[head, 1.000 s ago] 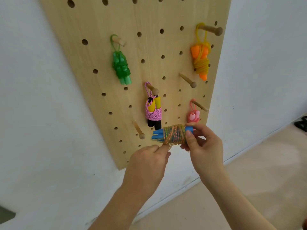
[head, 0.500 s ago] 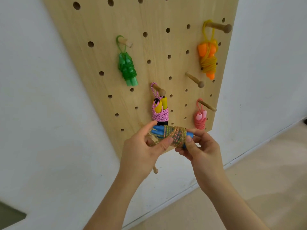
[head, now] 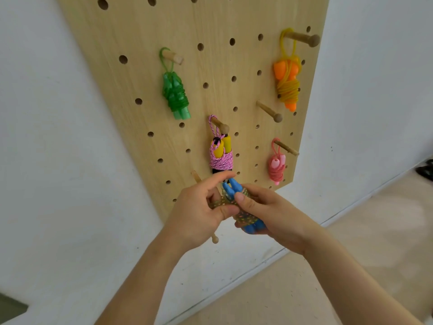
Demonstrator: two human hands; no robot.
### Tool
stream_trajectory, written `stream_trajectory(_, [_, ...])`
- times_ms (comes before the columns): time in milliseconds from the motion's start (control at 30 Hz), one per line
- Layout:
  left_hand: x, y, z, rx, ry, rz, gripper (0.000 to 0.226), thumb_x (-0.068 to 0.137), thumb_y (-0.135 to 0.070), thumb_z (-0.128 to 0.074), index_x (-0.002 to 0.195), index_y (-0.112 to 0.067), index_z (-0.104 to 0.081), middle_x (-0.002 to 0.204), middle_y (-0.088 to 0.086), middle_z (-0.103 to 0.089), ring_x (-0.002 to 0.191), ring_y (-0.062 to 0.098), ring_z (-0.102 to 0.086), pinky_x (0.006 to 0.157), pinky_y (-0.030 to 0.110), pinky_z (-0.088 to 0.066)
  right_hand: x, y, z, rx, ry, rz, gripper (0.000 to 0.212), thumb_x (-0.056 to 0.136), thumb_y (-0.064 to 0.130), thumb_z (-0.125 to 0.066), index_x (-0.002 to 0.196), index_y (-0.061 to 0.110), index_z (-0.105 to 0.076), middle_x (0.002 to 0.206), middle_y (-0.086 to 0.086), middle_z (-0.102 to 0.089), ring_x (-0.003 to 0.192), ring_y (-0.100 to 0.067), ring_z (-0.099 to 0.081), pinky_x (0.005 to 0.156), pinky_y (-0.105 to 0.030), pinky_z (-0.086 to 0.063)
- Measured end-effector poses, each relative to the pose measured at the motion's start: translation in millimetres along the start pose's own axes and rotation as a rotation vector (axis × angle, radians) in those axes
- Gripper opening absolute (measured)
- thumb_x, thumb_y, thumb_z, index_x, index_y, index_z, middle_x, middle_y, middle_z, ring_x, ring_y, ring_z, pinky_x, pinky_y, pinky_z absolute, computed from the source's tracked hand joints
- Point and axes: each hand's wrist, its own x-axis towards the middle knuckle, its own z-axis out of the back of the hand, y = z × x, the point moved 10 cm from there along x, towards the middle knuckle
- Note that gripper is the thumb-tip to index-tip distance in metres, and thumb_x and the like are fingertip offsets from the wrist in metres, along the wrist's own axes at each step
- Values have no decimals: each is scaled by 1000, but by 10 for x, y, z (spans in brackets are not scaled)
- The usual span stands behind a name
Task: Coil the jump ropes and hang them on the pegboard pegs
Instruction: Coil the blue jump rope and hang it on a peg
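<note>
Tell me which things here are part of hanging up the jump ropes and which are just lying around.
Part of the job:
blue-handled rope, held by the left hand and right hand
pegboard
bare peg
ropes already hung: green rope, orange rope, pink rope, coral rope

Lying about:
dark object on the floor at the right edge; too cropped to identify

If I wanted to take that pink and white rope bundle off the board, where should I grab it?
Probably around the wrapped middle of the pink and white rope bundle, coming from the front. The cord is wound tight over its yellow handles there, making a firm waist. Its thin loop hangs on the wooden peg, so lift up and toward you to slide it off.
</note>
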Motion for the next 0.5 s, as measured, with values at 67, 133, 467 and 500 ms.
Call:
stream_trajectory(67, [-18, 21, 21, 29, -35, 2, 69, 77, -18, -78, 132, -44, -46, 59, -8, -46, 56, 4, -43, 60, 23, -48, -4, 35, -4, 33, 9, 75, 34, 84, 38, -64, 113, 20, -67, 96, -9, -66, 81, -14, -60, 81, -29, -52])
stream_trajectory(133, [-57, 12, 16, 100, -74, -3, 69, 78, -25, -77, 134, -45, -41, 62, -7, -51, 57, 7, -48, 58, 27, -47, 10, 98, 50, -23, -67, 179, 24, 89, 25, -65, 109, 13, -67, 84, -6, -65, 75, -15, -58, 73, -27, -50])
stream_trajectory(467, [-194, -405, 132, 574, -275, -311, 14, 80, -20, -69, 93, -14, -70, 59, -2, -63, 49, 15, -57, 41, 30, -48, -9, 180, 284, -363, -318, 325, 14, 88, 21, -68, 101, 25, -65, 77, 6, -66, 67, -13, -60, 68, -38, -52])
stream_trajectory(500, [-190, -372, 190, 446, -285, -249, 6, 81, -20, -69, 86, -18, -71, 61, -4, -65, 52, 14, -59, 44, 31, -50, 2, 150, 295, -282, -274, 300, 14, 89, 19, -68, 103, 21, -65, 78, 6, -67, 68, -10, -60, 69, -36, -52])
